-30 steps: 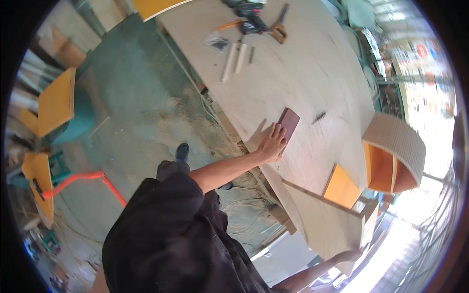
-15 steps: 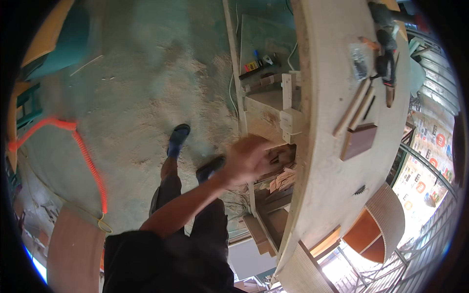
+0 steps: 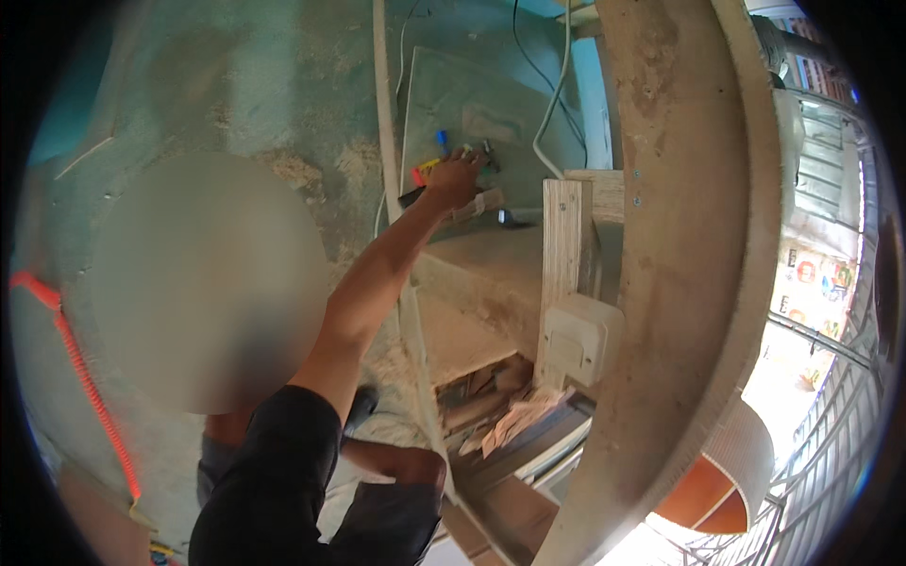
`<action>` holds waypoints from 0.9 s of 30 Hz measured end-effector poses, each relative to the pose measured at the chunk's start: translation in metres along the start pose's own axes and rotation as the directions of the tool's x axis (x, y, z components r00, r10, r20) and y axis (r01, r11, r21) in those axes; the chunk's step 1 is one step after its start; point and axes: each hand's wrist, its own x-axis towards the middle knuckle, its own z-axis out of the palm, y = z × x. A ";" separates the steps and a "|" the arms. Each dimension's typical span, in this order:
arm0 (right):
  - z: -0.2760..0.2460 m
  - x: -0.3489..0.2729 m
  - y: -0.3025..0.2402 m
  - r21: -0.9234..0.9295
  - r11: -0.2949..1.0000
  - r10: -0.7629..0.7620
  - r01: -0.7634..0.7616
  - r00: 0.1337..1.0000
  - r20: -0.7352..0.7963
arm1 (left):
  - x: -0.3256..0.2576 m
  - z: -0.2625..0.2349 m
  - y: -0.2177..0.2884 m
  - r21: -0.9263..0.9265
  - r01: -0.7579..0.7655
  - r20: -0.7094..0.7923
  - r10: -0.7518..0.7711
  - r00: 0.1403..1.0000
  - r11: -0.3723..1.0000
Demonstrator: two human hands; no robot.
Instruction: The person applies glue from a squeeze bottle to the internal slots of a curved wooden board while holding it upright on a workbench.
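My left hand [image 3: 456, 179] reaches low beneath the workbench [image 3: 675, 208], over a glass-like sheet [image 3: 528, 141] where small items lie. Its fingers look spread above them, and I see nothing lifted. Right by the fingers are a yellow-and-red item [image 3: 425, 172] and a small blue piece [image 3: 442, 139]. A dark strip-shaped thing [image 3: 411, 197] lies below the wrist. What sits directly under the palm is hidden. My right hand is not in the picture.
A white outlet box [image 3: 578, 338] is fixed to the bench's wooden leg [image 3: 561, 236]. A pale cable [image 3: 554, 113] hangs behind it. Wood scraps [image 3: 519, 415] fill the lower shelf. An orange coiled hose [image 3: 94, 401] lies at left. A round blur hides some floor.
My left hand has moved from beside the bench edge down and farther away, to the small items. My view has dropped closer to the bench's underside, and the bench-top tools have left it.
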 end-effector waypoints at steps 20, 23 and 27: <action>-0.129 -0.004 0.184 -0.086 0.963 0.250 -0.257 0.965 -0.081 | -0.124 -0.130 -0.005 -0.212 0.242 -0.045 -0.257 0.965 0.947; -0.185 0.010 0.279 -0.021 0.935 0.350 -0.354 0.930 -0.112 | -0.273 -0.220 -0.017 0.046 0.215 -0.113 -0.208 0.971 0.976; -0.239 0.015 0.384 0.142 0.934 0.353 -0.328 0.907 -0.228 | -0.411 -0.376 0.101 0.007 0.038 0.314 -0.038 0.949 0.999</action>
